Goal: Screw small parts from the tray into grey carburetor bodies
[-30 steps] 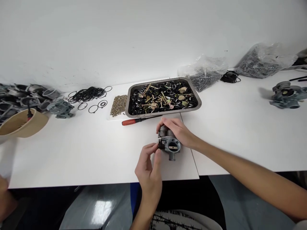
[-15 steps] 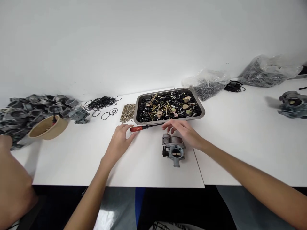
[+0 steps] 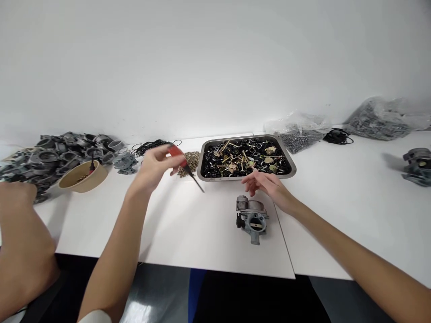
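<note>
Raised above the table, my left hand [image 3: 153, 168] grips a screwdriver [image 3: 177, 156] by its red handle, the dark shaft slanting down to the right. My right hand [image 3: 264, 183] hovers by the front rim of a metal tray [image 3: 247, 179], its fingers loosely bent and apart with nothing visible in them. Just below that hand a grey carburetor [image 3: 253, 220] rests on the white table, its round bore facing me. The tray is full of black rings, brass-coloured pins and small discs.
At left lie a heap of metal carburetor bodies [image 3: 50, 157], a beige bowl [image 3: 84, 181] and a co-worker's arm [image 3: 23, 242]. Small brass parts [image 3: 193, 159] and black rings [image 3: 151, 146] lie left of the tray. Bags of parts [image 3: 299, 134] lean against the wall; another carburetor [image 3: 417, 166] stands far right.
My left hand has taken hold of the screwdriver and lifted it off the table, up and to the left. My right hand stays near the carburetor. The view has shifted slightly.
</note>
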A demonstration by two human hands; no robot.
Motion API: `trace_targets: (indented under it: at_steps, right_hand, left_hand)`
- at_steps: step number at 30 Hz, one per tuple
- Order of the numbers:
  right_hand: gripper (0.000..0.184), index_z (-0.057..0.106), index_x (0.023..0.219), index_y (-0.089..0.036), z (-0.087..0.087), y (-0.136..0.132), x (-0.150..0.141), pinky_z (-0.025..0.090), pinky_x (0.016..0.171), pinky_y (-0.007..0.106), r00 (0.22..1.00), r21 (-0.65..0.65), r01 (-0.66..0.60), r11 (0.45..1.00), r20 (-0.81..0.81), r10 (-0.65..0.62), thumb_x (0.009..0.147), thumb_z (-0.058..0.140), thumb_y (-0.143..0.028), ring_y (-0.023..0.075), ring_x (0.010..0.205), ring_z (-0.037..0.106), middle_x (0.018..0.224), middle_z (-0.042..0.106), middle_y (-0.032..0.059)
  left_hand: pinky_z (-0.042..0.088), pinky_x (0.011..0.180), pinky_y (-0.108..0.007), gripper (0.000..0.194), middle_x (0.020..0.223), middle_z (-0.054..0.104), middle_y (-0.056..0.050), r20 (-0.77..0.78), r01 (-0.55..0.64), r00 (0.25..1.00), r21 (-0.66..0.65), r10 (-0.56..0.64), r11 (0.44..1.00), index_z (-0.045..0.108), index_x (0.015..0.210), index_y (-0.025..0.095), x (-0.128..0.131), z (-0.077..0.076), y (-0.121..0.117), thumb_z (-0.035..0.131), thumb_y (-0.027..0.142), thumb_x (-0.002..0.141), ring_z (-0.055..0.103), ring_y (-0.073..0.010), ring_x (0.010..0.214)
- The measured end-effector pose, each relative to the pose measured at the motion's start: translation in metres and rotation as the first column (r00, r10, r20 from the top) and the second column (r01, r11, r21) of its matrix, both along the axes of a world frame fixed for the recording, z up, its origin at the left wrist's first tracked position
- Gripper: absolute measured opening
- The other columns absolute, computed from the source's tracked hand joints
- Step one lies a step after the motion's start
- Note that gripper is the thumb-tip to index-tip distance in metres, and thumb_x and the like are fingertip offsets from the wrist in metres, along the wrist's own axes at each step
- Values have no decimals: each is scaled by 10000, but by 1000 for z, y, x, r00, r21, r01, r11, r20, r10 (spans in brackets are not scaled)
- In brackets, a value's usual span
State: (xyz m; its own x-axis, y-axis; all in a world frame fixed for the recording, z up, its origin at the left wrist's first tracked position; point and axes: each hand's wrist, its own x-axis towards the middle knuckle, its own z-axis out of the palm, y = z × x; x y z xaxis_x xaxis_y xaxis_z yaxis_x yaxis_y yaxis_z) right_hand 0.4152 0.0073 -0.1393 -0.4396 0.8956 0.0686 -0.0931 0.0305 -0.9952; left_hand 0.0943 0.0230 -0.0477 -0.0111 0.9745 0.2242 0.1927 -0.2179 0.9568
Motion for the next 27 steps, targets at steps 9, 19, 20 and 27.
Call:
trace_targets:
  at_steps: [9, 19, 20, 27]
  right_hand:
    - [425, 703, 967, -160, 25, 10, 19, 474, 599, 309, 974, 83, -46, 996, 226, 26, 981, 538, -551, 147, 622, 596, 785, 670, 62]
    - [196, 722, 986, -201, 57, 90, -29, 432, 695, 332, 606, 328, -305, 894, 791, -84, 901, 627, -349, 206, 797, 616, 979, 699, 85]
    - [177, 722, 973, -190, 54, 93, -35, 430, 691, 334, 585, 315, -317, 894, 807, -77, 889, 645, -325, 212, 800, 615, 982, 698, 96]
    - [192, 714, 961, -174, 34, 96, -40, 426, 704, 335, 594, 285, -348, 893, 804, -25, 907, 639, -342, 219, 842, 617, 1019, 687, 107]
  left_hand:
    - [302, 341, -190, 168, 626, 540, 30, 594, -210, 778, -65, 207, 976, 529, 760, 181, -51, -45, 48, 624, 278, 859, 359, -51, 381]
    - [284, 303, -192, 363, 586, 562, 25, 493, -485, 772, 48, 402, 873, 482, 668, 182, -42, -60, 54, 776, 379, 750, 406, -62, 375]
    - [289, 301, -194, 359, 586, 564, 22, 483, -469, 784, 49, 390, 882, 488, 662, 179, -41, -61, 53, 777, 376, 746, 410, -63, 377]
    - [271, 295, -195, 322, 593, 578, 14, 449, -429, 822, 88, 349, 899, 524, 657, 169, -39, -67, 55, 778, 344, 752, 413, -58, 377]
